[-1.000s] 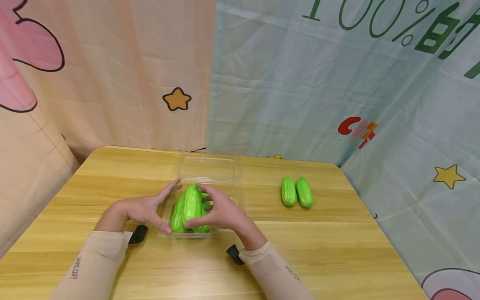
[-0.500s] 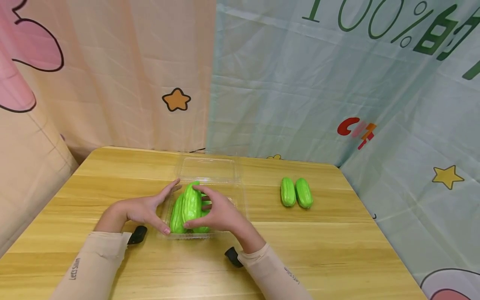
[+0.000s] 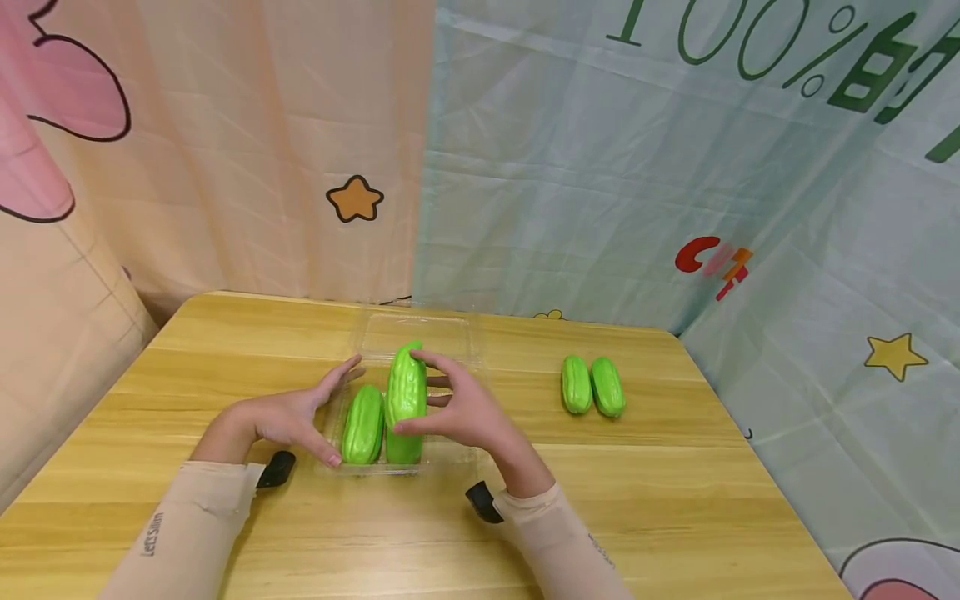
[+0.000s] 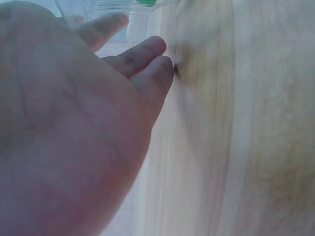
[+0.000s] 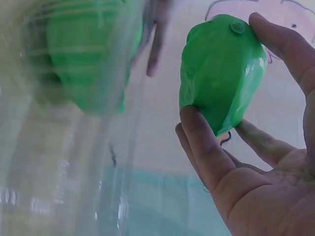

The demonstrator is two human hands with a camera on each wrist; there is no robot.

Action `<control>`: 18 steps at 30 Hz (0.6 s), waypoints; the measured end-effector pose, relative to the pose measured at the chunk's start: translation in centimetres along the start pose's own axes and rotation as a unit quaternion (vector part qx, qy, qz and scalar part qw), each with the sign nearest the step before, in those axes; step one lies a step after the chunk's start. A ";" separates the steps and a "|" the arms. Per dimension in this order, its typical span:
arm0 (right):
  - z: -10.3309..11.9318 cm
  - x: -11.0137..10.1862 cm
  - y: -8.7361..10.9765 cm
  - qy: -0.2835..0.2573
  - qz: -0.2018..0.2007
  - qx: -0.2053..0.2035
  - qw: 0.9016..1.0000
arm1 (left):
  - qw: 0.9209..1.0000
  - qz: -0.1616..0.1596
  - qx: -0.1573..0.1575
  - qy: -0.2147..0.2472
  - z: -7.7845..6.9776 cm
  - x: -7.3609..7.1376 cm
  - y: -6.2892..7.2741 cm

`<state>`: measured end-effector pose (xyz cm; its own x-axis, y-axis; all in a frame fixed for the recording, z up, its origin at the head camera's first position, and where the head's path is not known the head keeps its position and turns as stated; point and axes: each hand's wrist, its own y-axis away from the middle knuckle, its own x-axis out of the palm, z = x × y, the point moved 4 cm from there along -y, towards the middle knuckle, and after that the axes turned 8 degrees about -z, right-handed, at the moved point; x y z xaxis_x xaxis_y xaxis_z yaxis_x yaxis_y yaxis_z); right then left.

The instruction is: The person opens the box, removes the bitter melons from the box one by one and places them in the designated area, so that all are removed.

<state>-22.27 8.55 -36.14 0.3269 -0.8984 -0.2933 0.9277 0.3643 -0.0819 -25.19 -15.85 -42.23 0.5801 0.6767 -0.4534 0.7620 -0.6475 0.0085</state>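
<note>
My right hand [image 3: 468,412] pinches a glossy, ridged green cucumber [image 3: 405,387] between thumb and fingertips, above a clear plastic box [image 3: 375,470]. Inside the box, one cucumber [image 3: 363,425] lies at the left; another [image 3: 403,450] lies beneath the held one, partly covered by it. My left hand [image 3: 288,417] is spread at the box's left side, thumb near the front corner. The left wrist view shows its fingers extended beside the box edge [image 4: 98,7]. In the right wrist view the held cucumber [image 5: 221,69] is raised, apart from the blurred box wall [image 5: 98,162].
The box's clear lid [image 3: 418,337] lies folded back toward the table's far edge. Two more green cucumbers, a left one [image 3: 577,385] and a right one [image 3: 608,387], lie side by side on the wooden table [image 3: 675,500]. Printed curtains [image 3: 555,183] hang behind.
My right hand has moved right and a little farther back with the cucumber, uncovering the one at the box's left. The left hand stays in place.
</note>
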 end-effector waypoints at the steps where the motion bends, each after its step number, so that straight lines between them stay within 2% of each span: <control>1: 0.1 -0.4 0.0 -0.003 -0.003 -0.003 1.000 | 1.000 -0.002 0.003 0.001 0.0 0.0 0.0; 6: 0.3 -2.8 0.3 -0.010 -0.033 -0.012 0.999 | 1.000 -0.005 0.011 0.006 0.1 0.0 -0.2; 11: -0.3 -4.8 0.4 0.009 -0.064 -0.009 0.998 | 1.000 -0.004 0.010 0.008 -0.1 -0.1 -0.1; 18: -1.3 -7.1 0.6 0.028 -0.071 0.008 0.997 | 1.000 -0.005 0.003 0.010 -0.3 0.0 0.0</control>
<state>-24.28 15.46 -35.33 0.1812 -0.9258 -0.3319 0.9670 0.2292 -0.1113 -25.08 -15.79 -41.98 0.5787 0.6893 -0.4359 0.7656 -0.6433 -0.0008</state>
